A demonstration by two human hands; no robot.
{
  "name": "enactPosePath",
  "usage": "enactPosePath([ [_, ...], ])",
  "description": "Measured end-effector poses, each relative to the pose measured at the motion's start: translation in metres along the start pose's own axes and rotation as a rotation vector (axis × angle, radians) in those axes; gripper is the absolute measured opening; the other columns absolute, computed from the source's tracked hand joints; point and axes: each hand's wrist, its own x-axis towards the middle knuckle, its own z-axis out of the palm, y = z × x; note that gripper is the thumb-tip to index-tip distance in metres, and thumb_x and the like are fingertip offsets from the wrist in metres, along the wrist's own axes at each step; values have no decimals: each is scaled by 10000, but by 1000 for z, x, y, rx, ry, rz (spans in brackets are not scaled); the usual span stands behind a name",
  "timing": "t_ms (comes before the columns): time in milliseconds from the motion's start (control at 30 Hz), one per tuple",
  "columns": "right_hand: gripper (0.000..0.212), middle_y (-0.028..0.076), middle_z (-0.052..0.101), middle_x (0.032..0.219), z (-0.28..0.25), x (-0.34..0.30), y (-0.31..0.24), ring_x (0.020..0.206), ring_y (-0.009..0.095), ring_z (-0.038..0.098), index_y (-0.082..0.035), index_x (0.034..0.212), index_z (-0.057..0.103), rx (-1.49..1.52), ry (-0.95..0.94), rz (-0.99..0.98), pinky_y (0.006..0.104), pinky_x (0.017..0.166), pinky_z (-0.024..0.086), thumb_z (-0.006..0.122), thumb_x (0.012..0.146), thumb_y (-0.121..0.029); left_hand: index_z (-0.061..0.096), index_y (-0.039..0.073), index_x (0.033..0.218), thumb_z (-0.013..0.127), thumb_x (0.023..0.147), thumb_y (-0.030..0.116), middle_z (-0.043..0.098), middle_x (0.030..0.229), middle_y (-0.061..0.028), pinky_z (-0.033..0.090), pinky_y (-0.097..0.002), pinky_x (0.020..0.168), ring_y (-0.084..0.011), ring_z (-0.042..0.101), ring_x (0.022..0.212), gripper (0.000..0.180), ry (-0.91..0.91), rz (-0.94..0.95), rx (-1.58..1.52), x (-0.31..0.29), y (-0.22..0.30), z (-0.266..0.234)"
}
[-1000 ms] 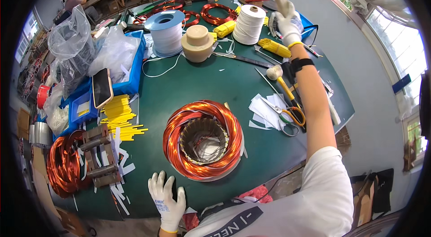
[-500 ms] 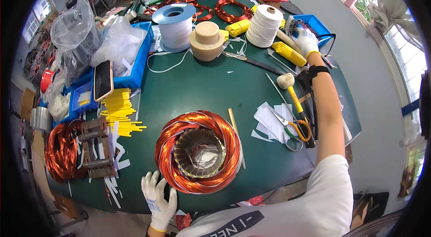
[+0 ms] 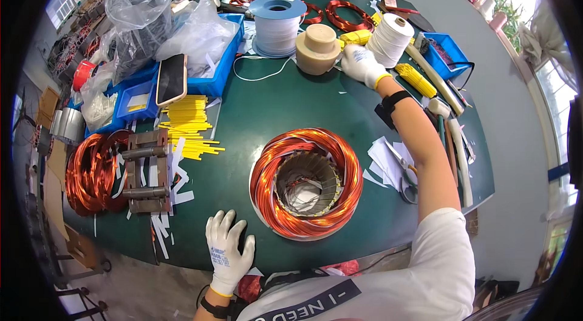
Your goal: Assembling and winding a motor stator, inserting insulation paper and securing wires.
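My left hand (image 3: 229, 252), in a white glove, lies with fingers apart at the table's near edge, holding nothing. To its right sits a ring-shaped stator (image 3: 265, 172) with thick copper windings around its slotted core. My right hand (image 3: 364, 67), also gloved, reaches across the table to the gap between a cream stepped roll (image 3: 317, 49) and a cone of white thread (image 3: 390, 40). Its fingertips point toward a yellow bundle (image 3: 356, 37). The fingers are bent and partly hidden, so I cannot make out whether they grip anything.
Left are yellow strips (image 3: 185, 117), a phone (image 3: 172, 80), a blue bin (image 3: 226, 66), copper coils (image 3: 88, 175) and a metal fixture (image 3: 146, 169). A white spool (image 3: 277, 32) stands behind. Right lie scissors (image 3: 408, 170), paper slips (image 3: 384, 157), a mallet (image 3: 438, 108) and a blue tray (image 3: 446, 57). A co-worker works opposite.
My right hand has left the blue tray and moved left, to beside the cream roll and thread cone. My left hand stays open at the near edge. The whole view has shifted.
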Motion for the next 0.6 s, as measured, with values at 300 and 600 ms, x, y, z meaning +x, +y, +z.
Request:
enactPosePath([
  [300,413,80,640,898,-138,51,95,789,183,633,18,1342,545,1378,541,5,300,746,528,588,945,-91,647,54,1113,739,754,151,564,1299,-192,343,-579,1103,-423,482,1253,383,48,22,2,-3,-5,5],
  [600,313,65,710,1038,-315,-47,37,720,85,604,-61,1259,649,1130,568,-431,247,695,534,596,951,-69,645,19,1152,621,797,65,489,1458,-215,312,-533,1166,-417,394,1419,359,360,164,-88,44,17,-109],
])
